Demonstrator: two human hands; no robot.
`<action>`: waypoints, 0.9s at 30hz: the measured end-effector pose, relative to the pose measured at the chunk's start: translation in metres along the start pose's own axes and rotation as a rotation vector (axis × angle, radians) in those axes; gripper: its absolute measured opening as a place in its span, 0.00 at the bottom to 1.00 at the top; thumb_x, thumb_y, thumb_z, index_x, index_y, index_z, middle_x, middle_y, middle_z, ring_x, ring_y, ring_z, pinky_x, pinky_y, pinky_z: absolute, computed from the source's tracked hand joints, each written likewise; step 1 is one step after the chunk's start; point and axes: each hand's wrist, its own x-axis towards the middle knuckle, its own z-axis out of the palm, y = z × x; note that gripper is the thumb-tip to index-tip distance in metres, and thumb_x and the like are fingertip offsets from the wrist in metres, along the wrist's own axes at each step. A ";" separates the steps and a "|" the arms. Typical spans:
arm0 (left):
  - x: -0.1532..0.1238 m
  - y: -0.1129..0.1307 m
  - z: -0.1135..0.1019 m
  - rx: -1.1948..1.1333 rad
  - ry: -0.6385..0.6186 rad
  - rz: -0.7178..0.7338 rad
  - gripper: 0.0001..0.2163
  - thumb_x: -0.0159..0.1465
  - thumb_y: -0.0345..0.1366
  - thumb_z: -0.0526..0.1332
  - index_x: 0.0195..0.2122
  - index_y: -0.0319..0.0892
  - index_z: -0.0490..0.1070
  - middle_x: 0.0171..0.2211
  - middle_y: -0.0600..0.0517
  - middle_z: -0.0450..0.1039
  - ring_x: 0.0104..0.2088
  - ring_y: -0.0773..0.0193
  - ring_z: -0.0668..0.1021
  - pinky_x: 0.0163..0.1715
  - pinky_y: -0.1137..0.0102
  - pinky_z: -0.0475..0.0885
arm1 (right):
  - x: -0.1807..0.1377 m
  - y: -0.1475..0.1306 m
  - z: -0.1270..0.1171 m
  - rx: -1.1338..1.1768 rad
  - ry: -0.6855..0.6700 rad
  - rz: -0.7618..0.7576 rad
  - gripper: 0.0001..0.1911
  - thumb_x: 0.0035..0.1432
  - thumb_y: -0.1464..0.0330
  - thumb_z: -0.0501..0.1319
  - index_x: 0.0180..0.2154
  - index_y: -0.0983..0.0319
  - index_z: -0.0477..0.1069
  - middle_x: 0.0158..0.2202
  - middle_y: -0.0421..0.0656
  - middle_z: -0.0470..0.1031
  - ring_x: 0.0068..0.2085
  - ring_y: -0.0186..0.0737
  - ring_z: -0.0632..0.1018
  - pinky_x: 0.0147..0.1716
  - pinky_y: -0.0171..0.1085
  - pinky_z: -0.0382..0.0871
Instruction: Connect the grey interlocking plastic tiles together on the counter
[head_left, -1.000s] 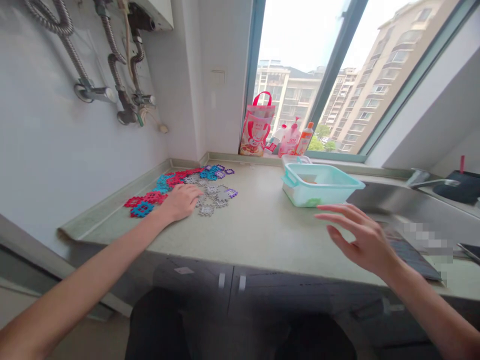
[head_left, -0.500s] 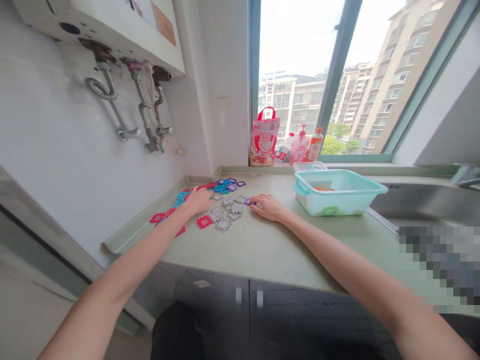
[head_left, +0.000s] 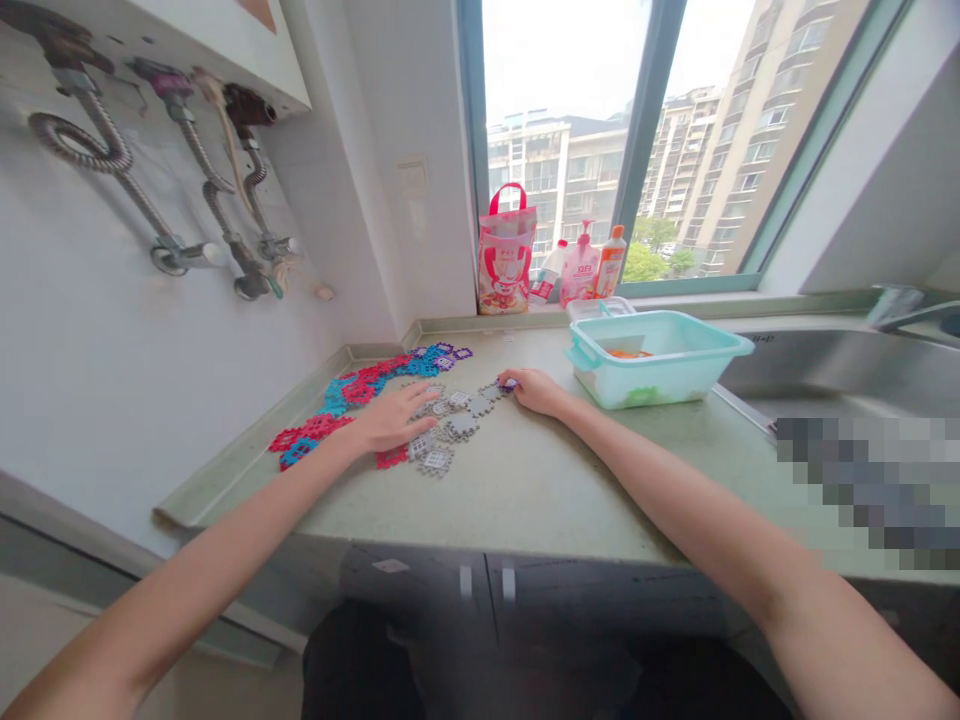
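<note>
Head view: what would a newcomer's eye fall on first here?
Probably the bright toothed pieces, mostly red and blue, heaped toward the left of the counter; the left hand is spread over grey pieces beside them, and the right hand has its fingertips at a purple piece. Next, the mint-green tub near the sink, then the pink bag standing by the window.

A home kitchen: well right of the right fingers (head_left: 522, 377) a steel sink (head_left: 832, 375) with a faucet (head_left: 894, 304) is set into the desk (head_left: 525, 490), and dark cupboards (head_left: 570, 600) lie below it. Beyond those fingers a pink pump bottle (head_left: 580, 273) stands at a window (head_left: 637, 150) facing high-rise blocks (head_left: 757, 160); up and left of the left fingers (head_left: 411, 397), metal hoses (head_left: 103, 125) hang from a white wall unit (head_left: 277, 60).
</note>
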 end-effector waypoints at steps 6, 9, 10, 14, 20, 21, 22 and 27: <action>-0.025 0.023 -0.009 -0.033 0.177 -0.093 0.24 0.77 0.48 0.48 0.62 0.42 0.74 0.63 0.41 0.74 0.63 0.49 0.75 0.66 0.53 0.68 | -0.004 -0.002 -0.003 0.019 0.035 0.018 0.26 0.59 0.83 0.57 0.53 0.59 0.82 0.51 0.47 0.85 0.52 0.47 0.83 0.56 0.41 0.73; -0.065 0.028 -0.012 -0.061 0.163 -0.133 0.19 0.74 0.46 0.54 0.57 0.44 0.75 0.52 0.45 0.81 0.48 0.52 0.82 0.55 0.57 0.76 | -0.003 -0.004 -0.003 0.011 0.030 -0.002 0.30 0.57 0.84 0.57 0.55 0.58 0.81 0.56 0.45 0.83 0.57 0.44 0.81 0.60 0.38 0.70; -0.077 0.026 -0.011 -0.076 0.154 -0.128 0.17 0.73 0.46 0.55 0.54 0.46 0.77 0.50 0.46 0.82 0.47 0.52 0.83 0.53 0.58 0.77 | -0.002 -0.005 -0.003 0.014 0.023 -0.019 0.31 0.57 0.85 0.57 0.55 0.57 0.81 0.56 0.44 0.83 0.57 0.43 0.81 0.60 0.37 0.69; -0.104 0.006 -0.003 -0.076 0.192 -0.059 0.14 0.71 0.42 0.55 0.48 0.50 0.80 0.49 0.49 0.83 0.53 0.50 0.81 0.58 0.58 0.75 | 0.004 -0.006 -0.003 0.008 -0.017 -0.077 0.32 0.56 0.86 0.58 0.55 0.57 0.83 0.56 0.45 0.81 0.56 0.43 0.80 0.60 0.36 0.69; -0.101 -0.033 -0.004 0.033 0.125 -0.082 0.20 0.63 0.37 0.55 0.50 0.58 0.81 0.50 0.53 0.82 0.48 0.50 0.82 0.51 0.56 0.78 | 0.003 -0.009 -0.009 -0.175 -0.093 -0.156 0.32 0.64 0.82 0.57 0.61 0.49 0.79 0.56 0.45 0.79 0.56 0.46 0.77 0.58 0.40 0.68; -0.099 -0.038 -0.005 0.077 0.130 -0.088 0.20 0.60 0.37 0.55 0.49 0.58 0.82 0.49 0.53 0.83 0.47 0.49 0.82 0.50 0.55 0.78 | 0.001 -0.011 -0.010 -0.212 -0.099 -0.164 0.31 0.65 0.81 0.56 0.61 0.48 0.79 0.56 0.45 0.79 0.55 0.46 0.77 0.57 0.42 0.68; -0.095 -0.041 -0.006 0.126 0.147 -0.093 0.21 0.59 0.37 0.56 0.49 0.57 0.82 0.48 0.52 0.83 0.47 0.47 0.82 0.49 0.53 0.78 | 0.000 -0.013 -0.011 -0.251 -0.092 -0.171 0.31 0.67 0.80 0.56 0.62 0.48 0.78 0.56 0.45 0.79 0.55 0.47 0.77 0.57 0.43 0.68; -0.043 -0.026 -0.008 0.156 0.215 -0.043 0.21 0.68 0.37 0.51 0.56 0.49 0.78 0.57 0.47 0.80 0.59 0.47 0.78 0.63 0.49 0.71 | -0.006 -0.027 -0.015 -0.353 0.012 -0.195 0.21 0.68 0.76 0.60 0.57 0.55 0.80 0.58 0.49 0.79 0.58 0.51 0.74 0.59 0.47 0.65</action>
